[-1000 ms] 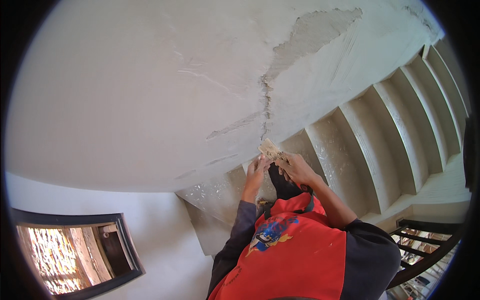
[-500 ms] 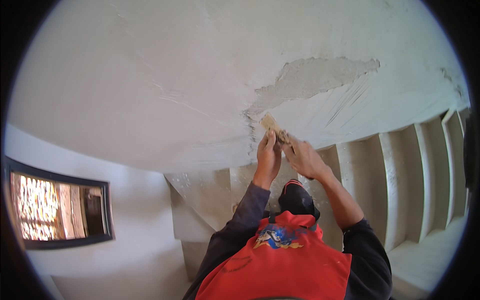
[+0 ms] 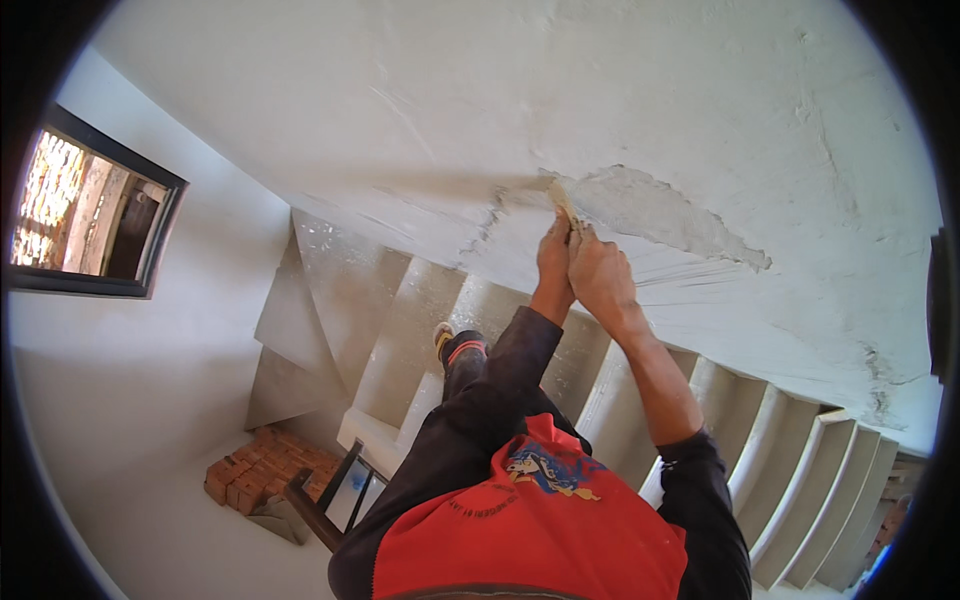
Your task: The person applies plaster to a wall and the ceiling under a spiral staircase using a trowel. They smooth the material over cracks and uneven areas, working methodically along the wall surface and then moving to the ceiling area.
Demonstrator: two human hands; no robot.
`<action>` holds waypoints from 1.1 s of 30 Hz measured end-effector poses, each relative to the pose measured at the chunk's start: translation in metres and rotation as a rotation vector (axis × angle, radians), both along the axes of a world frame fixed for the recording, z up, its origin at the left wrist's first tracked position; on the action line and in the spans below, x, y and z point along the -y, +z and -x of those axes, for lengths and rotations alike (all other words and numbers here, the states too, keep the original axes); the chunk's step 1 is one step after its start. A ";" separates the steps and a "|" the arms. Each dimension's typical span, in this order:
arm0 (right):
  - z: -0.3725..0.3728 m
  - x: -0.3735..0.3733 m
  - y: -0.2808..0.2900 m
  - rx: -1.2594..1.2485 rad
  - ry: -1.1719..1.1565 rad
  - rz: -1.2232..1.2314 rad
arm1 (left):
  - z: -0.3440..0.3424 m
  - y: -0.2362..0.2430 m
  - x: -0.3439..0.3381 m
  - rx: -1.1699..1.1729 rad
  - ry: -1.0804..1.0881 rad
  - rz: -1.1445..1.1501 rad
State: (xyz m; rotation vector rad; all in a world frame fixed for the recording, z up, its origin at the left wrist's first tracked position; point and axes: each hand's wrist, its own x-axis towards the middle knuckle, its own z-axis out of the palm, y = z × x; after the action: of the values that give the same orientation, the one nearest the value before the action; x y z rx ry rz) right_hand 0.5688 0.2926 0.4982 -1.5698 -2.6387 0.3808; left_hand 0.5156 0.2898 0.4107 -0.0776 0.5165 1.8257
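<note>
A pale, flat-bladed putty knife [image 3: 561, 197] is raised to the white plastered wall [image 3: 450, 90], its tip at the left end of a rough grey patch [image 3: 660, 210]. My right hand [image 3: 603, 270] is closed round its handle. My left hand [image 3: 553, 255] is closed against the same tool, thumb and fingers near the base of the blade. Both hands are side by side and nearly touching. The handle is mostly hidden by my fingers. Left of the blade, a smaller rough mark [image 3: 490, 218] runs down the wall.
Below the wall, concrete stairs [image 3: 570, 360] run across, with my foot [image 3: 443, 338] on a step. A dark metal railing [image 3: 335, 500] stands at lower left, near stacked red bricks [image 3: 265, 468]. A dark-framed window [image 3: 165, 240] is at far left.
The view has swung, so the window sits higher and the bricks and railing now show. My hands have moved up with the putty knife, its blade now nearer the grey patch.
</note>
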 end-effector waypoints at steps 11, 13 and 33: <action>0.008 -0.012 0.028 0.124 0.148 -0.022 | 0.000 0.008 -0.002 0.206 0.045 -0.168; 0.019 -0.016 0.023 0.137 0.142 -0.018 | 0.013 0.015 -0.002 0.218 0.029 -0.150; -0.001 -0.029 0.011 0.270 0.248 0.012 | 0.000 0.019 -0.003 0.313 0.058 -0.058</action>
State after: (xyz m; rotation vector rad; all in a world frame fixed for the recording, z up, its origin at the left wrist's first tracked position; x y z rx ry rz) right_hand 0.5695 0.3212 0.5094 -1.3866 -3.0544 0.2050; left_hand 0.5152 0.2929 0.4300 -0.3360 0.2421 1.8396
